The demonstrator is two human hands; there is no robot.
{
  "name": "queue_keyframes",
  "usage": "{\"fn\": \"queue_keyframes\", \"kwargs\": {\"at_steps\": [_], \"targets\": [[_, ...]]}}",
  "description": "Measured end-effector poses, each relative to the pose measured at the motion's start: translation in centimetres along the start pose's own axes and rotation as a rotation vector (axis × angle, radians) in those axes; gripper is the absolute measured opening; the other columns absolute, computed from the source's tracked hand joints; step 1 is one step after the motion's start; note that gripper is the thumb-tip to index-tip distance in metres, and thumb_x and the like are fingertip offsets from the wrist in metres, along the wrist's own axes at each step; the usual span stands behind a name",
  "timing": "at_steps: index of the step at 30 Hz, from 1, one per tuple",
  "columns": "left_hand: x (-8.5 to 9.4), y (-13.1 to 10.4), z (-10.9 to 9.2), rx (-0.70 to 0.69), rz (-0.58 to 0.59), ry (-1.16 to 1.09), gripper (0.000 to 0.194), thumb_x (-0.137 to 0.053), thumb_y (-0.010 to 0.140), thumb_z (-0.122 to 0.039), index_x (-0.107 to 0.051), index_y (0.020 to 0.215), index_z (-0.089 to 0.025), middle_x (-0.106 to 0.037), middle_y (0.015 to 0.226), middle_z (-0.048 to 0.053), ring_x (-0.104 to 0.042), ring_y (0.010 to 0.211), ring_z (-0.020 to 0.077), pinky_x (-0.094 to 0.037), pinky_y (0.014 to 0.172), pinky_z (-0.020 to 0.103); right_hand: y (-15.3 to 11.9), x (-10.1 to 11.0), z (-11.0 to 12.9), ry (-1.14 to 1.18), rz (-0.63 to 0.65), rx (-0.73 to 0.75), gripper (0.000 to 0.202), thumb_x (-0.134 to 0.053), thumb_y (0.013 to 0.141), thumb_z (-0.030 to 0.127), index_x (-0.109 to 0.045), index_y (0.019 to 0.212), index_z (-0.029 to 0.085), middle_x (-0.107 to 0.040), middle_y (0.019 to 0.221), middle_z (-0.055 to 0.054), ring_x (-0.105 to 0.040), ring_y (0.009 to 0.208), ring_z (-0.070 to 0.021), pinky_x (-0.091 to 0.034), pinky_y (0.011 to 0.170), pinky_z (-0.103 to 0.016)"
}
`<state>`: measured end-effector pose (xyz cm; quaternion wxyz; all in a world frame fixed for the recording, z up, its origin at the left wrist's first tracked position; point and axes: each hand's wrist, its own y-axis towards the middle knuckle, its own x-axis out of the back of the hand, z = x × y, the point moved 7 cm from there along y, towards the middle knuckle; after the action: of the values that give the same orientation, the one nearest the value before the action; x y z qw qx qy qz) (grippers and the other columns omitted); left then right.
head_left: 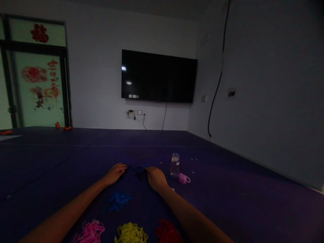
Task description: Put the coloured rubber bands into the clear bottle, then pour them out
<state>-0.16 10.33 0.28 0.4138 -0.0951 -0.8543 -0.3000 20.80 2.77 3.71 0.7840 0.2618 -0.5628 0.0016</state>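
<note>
A loose pile of dark blue and black bands (138, 171), thin like rubber bands, lies on the dark blue surface between my hands. My left hand (116, 173) rests at its left edge, fingers stretched out towards it. On the other side, my right hand (156, 178) has its fingers curled in at the pile's edge; whatever is between them is hidden. Closer to me is a brighter blue band pile (118, 201). Along the bottom of the view are heaps of pink bands (91, 232), yellow bands (131, 233) and red bands (168, 231).
A clear bottle (174, 165) stands uncapped right of my right hand, with a pink cap with a loop (183, 178) beside it. Small white bits lie nearby. A television (159, 76) hangs on the far wall; a black cable (217, 87) runs down the right wall.
</note>
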Motion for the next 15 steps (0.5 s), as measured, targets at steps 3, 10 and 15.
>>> {"fn": "queue_keyframes", "kwargs": {"at_steps": [3,10,15], "targets": [[0.1,-0.1,-0.3,0.016,0.001,-0.033,0.032,-0.046,0.085,-0.036,-0.071,0.102,-0.024,-0.064,0.118,0.006,-0.053,0.112,0.0232,-0.037,0.101,0.038,0.0,0.0,0.0,-0.009,0.0,-0.007,0.04,-0.036,0.086,0.013,-0.061,0.117,0.017,-0.064,0.116,-0.01,-0.058,0.109,-0.0206,-0.04,0.094,-0.029],[0.3,0.2,0.4,0.096,-0.017,-0.162,0.033,-0.052,0.08,-0.042,-0.074,0.09,-0.02,-0.066,0.107,0.008,-0.058,0.102,0.0244,-0.042,0.095,0.036,0.0,0.2,0.1,-0.01,-0.003,-0.006,0.04,-0.036,0.086,0.013,-0.061,0.116,0.017,-0.064,0.117,-0.011,-0.058,0.11,-0.0198,-0.039,0.094,-0.028],[0.9,-0.4,0.8,0.153,-0.067,-0.276,0.04,-0.049,0.081,-0.047,-0.072,0.098,-0.019,-0.063,0.117,0.009,-0.056,0.109,0.0243,-0.039,0.099,0.037,0.1,0.0,-0.1,-0.02,0.003,-0.004,0.04,-0.036,0.086,0.012,-0.061,0.117,0.017,-0.064,0.117,-0.01,-0.058,0.109,-0.0207,-0.039,0.094,-0.029]]}}
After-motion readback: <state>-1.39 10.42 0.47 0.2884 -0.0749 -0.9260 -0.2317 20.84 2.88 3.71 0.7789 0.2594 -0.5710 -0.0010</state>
